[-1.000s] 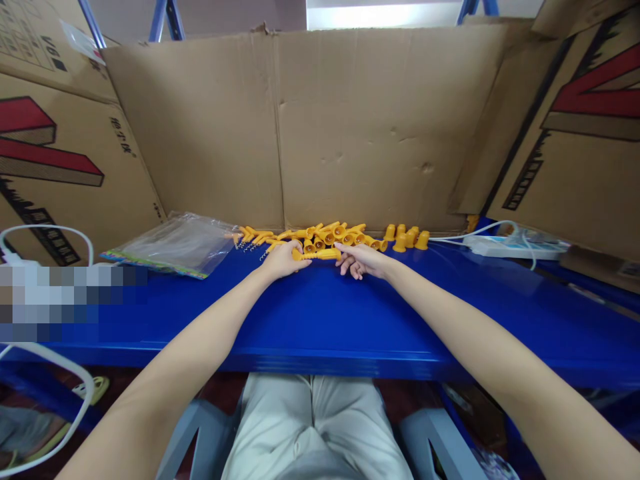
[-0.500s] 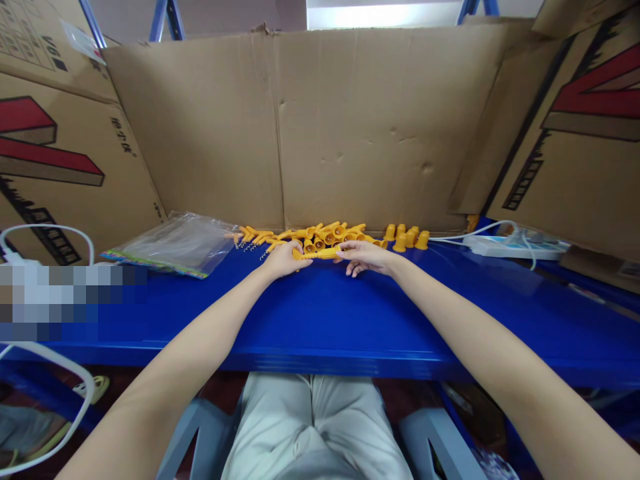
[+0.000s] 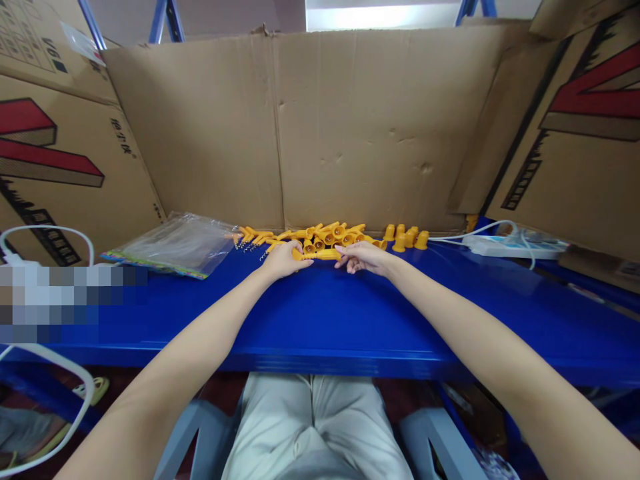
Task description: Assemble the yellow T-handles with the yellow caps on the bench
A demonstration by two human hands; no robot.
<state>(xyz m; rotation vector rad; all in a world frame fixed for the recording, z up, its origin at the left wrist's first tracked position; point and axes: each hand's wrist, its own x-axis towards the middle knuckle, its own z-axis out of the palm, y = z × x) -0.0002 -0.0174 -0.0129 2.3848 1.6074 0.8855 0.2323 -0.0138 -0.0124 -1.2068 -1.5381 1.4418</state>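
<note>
Just in front of a heap of yellow parts, a yellow plastic piece with a ribbed neck [image 3: 325, 255] lies level between my two hands. My left hand [image 3: 284, 260] is closed around its left end, thumb stretched along the near side. At the other end, the fingertips of my right hand [image 3: 367, 257] pinch the piece, the lower fingers curled loosely. Behind them lie several yellow hollow, cup-ended parts [image 3: 339, 231]. To the left are orange-yellow handles with metal spirals [image 3: 257, 236], partly hidden by my left hand. Several yellow caps [image 3: 421, 240] stand upright to the right.
A clear plastic bag [image 3: 175, 243] lies left on the blue table [image 3: 330, 313]. A cardboard wall [image 3: 360, 133] closes off the back, with printed boxes at both sides. A white power strip [image 3: 517, 247] with cables sits at the right. Part of the left side is pixelated.
My right hand's fingers have shifted slightly and curled in a little at the right end of the yellow piece. My left hand stays in place.
</note>
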